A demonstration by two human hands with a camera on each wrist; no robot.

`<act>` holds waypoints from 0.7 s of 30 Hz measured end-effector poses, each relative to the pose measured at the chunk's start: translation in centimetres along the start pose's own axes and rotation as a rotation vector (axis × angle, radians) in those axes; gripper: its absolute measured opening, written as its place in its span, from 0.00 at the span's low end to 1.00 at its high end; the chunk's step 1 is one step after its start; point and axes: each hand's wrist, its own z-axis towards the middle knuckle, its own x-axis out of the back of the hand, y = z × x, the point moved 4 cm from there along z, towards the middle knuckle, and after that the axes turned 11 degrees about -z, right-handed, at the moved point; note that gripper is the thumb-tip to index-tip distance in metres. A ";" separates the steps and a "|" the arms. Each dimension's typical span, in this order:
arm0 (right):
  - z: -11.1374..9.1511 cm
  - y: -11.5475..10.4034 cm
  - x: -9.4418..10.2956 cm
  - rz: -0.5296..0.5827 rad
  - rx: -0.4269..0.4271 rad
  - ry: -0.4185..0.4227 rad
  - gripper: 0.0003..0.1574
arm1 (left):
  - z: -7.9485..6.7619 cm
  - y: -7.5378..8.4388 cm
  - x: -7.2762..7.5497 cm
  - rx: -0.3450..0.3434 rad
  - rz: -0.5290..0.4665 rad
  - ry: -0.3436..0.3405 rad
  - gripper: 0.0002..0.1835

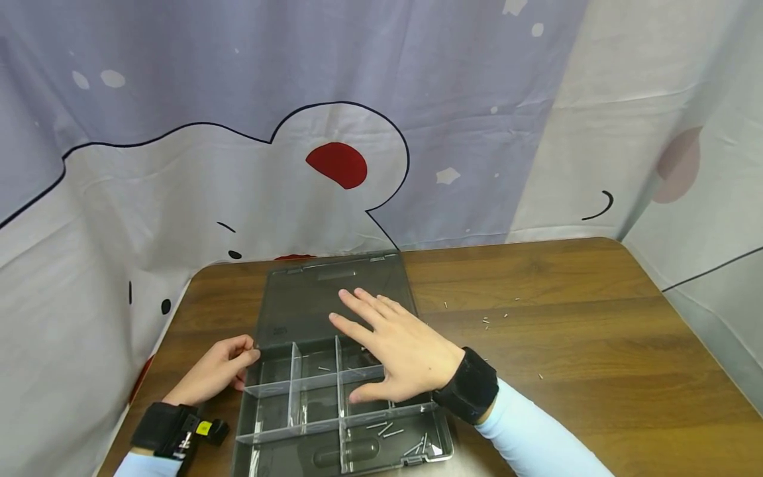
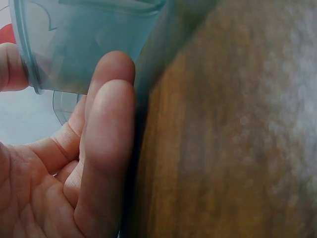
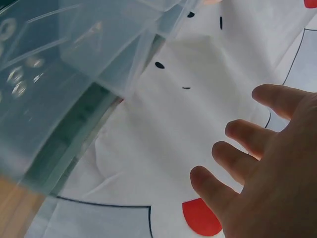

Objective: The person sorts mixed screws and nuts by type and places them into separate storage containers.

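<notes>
thin pins [image 1: 385, 428] are seen in the open box [image 1: 280, 457], its side gripped by the left hand [image 1: 217, 368], with the right hand [image 1: 405, 344] spread above, touching nothing. the box seems to be being steadied, and a small pinch would be needed for any pin. shiny rings [image 3: 19, 82] inside are shown clearly only by the right wrist view, and tiny bits [image 1: 485, 322] on the table [image 1: 596, 318] beyond only by the head view.

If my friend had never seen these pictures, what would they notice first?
Probably the bright red patch on the pale cloth behind the table. Next might come the right hand, its fingers spread wide, covering part of the see-through grey box in the head view. Then they may spot shiny thin metal pieces in the box's near right compartment.
</notes>
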 end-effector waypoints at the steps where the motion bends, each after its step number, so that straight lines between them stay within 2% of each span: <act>1: -0.3 0.2 0.0 0.004 -0.006 -0.002 0.68 | 0.0 0.0 0.0 0.000 -0.002 -0.001 0.14; 6: -2.8 1.9 -0.2 0.019 -0.045 0.002 0.66 | 0.0 0.0 -0.1 -0.005 -0.008 -0.004 0.14; 15: -8.8 5.7 -1.4 -0.008 -0.177 0.004 0.64 | -0.1 0.1 0.0 -0.002 -0.028 -0.020 0.15; 21: -12.1 6.7 -2.9 -0.034 -0.204 0.008 0.57 | -0.2 0.3 -0.1 -0.006 -0.036 -0.022 0.15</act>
